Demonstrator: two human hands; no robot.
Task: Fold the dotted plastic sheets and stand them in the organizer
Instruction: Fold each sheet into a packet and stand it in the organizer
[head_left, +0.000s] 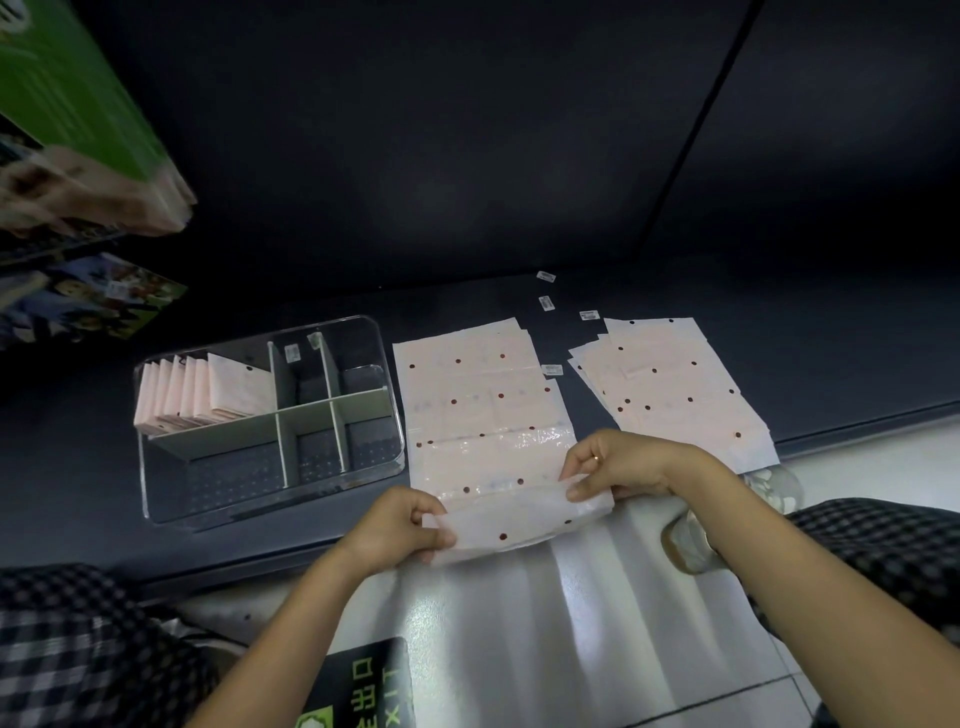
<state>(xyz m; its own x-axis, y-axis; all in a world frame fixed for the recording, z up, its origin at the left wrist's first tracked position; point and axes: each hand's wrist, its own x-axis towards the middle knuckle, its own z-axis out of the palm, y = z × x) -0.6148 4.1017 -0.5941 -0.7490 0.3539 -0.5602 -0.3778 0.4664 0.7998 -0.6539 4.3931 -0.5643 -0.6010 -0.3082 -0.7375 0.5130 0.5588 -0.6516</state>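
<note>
A pale pink plastic sheet with dark red dots (483, 410) lies flat on the dark shelf, its near edge lifted and curled toward me. My left hand (397, 525) pinches the left end of that lifted edge, and my right hand (618, 465) pinches the right end. A clear organizer (358, 467) with grey dividers stands to the left. Several folded sheets (202, 397) stand upright in its back-left compartment. A fanned stack of unfolded dotted sheets (675, 384) lies to the right.
Small white labels (545, 303) lie scattered behind the sheets. A green box (78, 119) and printed packs (83, 301) sit at the left. The shelf's front edge runs below my hands, with a pale floor and a green exit sign (363, 691) underneath.
</note>
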